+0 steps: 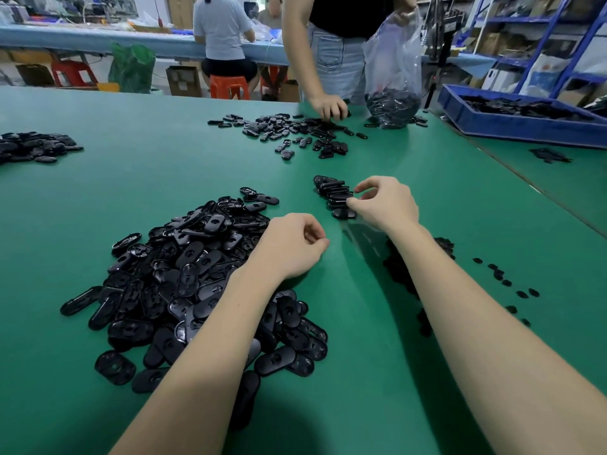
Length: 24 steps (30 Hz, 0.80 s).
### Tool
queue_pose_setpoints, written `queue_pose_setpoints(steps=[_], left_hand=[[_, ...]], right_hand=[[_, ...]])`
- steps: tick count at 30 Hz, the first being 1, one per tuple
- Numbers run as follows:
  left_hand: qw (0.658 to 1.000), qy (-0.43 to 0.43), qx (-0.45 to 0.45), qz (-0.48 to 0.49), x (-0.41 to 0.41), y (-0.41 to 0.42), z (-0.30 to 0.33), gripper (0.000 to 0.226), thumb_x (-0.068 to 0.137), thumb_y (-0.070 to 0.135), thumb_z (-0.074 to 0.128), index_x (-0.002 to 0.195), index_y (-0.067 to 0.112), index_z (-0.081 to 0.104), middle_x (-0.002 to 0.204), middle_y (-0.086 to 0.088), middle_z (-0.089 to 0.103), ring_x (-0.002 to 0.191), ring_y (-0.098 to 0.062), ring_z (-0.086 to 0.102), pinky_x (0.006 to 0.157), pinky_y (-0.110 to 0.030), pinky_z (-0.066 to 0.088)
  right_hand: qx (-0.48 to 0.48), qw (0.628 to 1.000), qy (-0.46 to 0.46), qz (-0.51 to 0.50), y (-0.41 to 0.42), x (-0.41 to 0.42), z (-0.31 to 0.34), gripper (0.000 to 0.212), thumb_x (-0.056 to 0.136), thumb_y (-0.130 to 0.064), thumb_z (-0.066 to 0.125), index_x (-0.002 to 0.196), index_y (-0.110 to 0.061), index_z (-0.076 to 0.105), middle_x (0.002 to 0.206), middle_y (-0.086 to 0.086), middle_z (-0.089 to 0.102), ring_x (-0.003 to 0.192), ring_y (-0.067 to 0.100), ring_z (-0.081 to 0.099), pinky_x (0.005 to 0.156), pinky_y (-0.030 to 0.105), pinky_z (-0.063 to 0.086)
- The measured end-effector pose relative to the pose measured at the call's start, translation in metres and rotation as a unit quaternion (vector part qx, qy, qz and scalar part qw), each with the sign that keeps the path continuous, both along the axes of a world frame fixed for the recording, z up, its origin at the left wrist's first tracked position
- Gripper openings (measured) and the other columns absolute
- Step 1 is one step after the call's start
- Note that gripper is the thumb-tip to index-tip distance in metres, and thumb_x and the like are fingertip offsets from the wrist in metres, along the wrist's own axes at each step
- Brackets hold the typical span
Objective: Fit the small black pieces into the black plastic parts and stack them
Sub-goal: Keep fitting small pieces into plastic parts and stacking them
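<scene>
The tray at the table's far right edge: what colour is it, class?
Blue; the tray shows clearly in the head view.

Glossy black oval plastic parts [197,284] lie heaped at left; a leaning stacked row [333,195] lies centre; small black pieces [505,282] are scattered at right

Right forearm [460,290] covers most of heap of small black plastic pieces [399,267] beneath it. Left forearm [210,339] hides near side of big pile of oval black plastic parts [184,274]. Left hand [292,244] fingers curled inward, contents unseen. Black parts inside clear plastic bag [392,106], far beyond right hand [384,201], indistinct.
</scene>
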<state>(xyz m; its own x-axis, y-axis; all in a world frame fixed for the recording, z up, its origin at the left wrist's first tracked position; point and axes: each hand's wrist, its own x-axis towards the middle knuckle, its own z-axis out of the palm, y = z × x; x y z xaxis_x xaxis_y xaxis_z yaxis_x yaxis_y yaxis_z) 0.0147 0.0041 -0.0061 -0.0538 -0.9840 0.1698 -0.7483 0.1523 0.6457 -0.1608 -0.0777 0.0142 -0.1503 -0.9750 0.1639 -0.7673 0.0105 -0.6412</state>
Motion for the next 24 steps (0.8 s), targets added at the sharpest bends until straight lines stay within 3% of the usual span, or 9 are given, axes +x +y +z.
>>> queue_pose_setpoints(steps=[4, 8, 10, 13, 16, 19, 24], left_hand=[[1.0, -0.019, -0.019, 0.002, 0.003, -0.002, 0.005, 0.006, 0.087, 0.028, 0.069, 0.082, 0.031, 0.068, 0.081, 0.017, 0.067, 0.071, 0.002, 0.061, 0.083, -0.022, 0.05], [0.997, -0.045, -0.018, 0.058, 0.012, -0.006, 0.015, 0.009, 0.088, 0.027, 0.065, 0.084, 0.035, 0.067, 0.092, 0.016, 0.071, 0.083, -0.013, 0.066, 0.092, -0.034, 0.053], [0.993, -0.061, -0.019, 0.102, 0.02, -0.013, 0.022, 0.014, 0.089, 0.023, 0.061, 0.091, 0.034, 0.069, 0.101, 0.01, 0.073, 0.094, -0.019, 0.067, 0.096, -0.037, 0.053], [0.982, -0.116, -0.002, 0.15, 0.032, -0.04, 0.031, 0.031, 0.091, 0.016, 0.057, 0.116, 0.028, 0.07, 0.123, -0.003, 0.069, 0.113, -0.028, 0.063, 0.101, -0.04, 0.05], [0.966, -0.201, 0.037, 0.159, 0.034, -0.065, 0.034, 0.04, 0.092, 0.013, 0.058, 0.131, 0.021, 0.062, 0.131, -0.011, 0.061, 0.117, -0.033, 0.059, 0.091, -0.038, 0.048], [0.952, -0.265, 0.063, 0.137, 0.033, -0.078, 0.031, 0.036, 0.091, 0.009, 0.057, 0.125, 0.015, 0.065, 0.124, -0.012, 0.063, 0.11, -0.032, 0.061, 0.077, -0.035, 0.044], [0.942, -0.309, 0.045, 0.122, 0.033, -0.085, 0.033, 0.03, 0.088, 0.004, 0.056, 0.113, 0.014, 0.07, 0.113, -0.01, 0.067, 0.1, -0.032, 0.063, 0.073, -0.035, 0.045]], right_hand=[[-0.035, 0.999, -0.015, 0.009, 0.034, 0.004, -0.013, 0.007, 0.083, -0.036, 0.067, 0.089, -0.036, 0.069, 0.078, -0.022, 0.067, 0.082, 0.009, 0.062, 0.058, 0.02, 0.035], [-0.022, 0.999, 0.018, 0.047, 0.053, 0.008, -0.021, 0.006, 0.084, -0.035, 0.064, 0.087, -0.036, 0.07, 0.079, -0.022, 0.068, 0.081, 0.012, 0.063, 0.059, 0.022, 0.037], [-0.021, 0.998, 0.015, 0.054, 0.052, 0.008, -0.02, 0.007, 0.085, -0.036, 0.064, 0.087, -0.036, 0.071, 0.079, -0.022, 0.067, 0.08, 0.01, 0.063, 0.057, 0.019, 0.035], [-0.015, 0.998, 0.002, 0.058, 0.053, 0.008, -0.02, 0.006, 0.085, -0.037, 0.065, 0.083, -0.036, 0.07, 0.076, -0.023, 0.066, 0.079, 0.009, 0.063, 0.057, 0.019, 0.036], [-0.008, 0.998, -0.007, 0.068, 0.052, 0.007, -0.021, 0.007, 0.085, -0.036, 0.065, 0.081, -0.036, 0.07, 0.077, -0.022, 0.067, 0.083, 0.009, 0.064, 0.062, 0.022, 0.041], [0.005, 0.997, -0.019, 0.074, 0.05, 0.006, -0.02, 0.007, 0.085, -0.037, 0.066, 0.081, -0.036, 0.071, 0.079, -0.022, 0.067, 0.085, 0.009, 0.065, 0.066, 0.024, 0.043], [0.016, 0.997, -0.025, 0.076, 0.051, 0.004, -0.021, 0.007, 0.086, -0.038, 0.066, 0.081, -0.036, 0.072, 0.08, -0.022, 0.067, 0.087, 0.009, 0.065, 0.067, 0.025, 0.043]])
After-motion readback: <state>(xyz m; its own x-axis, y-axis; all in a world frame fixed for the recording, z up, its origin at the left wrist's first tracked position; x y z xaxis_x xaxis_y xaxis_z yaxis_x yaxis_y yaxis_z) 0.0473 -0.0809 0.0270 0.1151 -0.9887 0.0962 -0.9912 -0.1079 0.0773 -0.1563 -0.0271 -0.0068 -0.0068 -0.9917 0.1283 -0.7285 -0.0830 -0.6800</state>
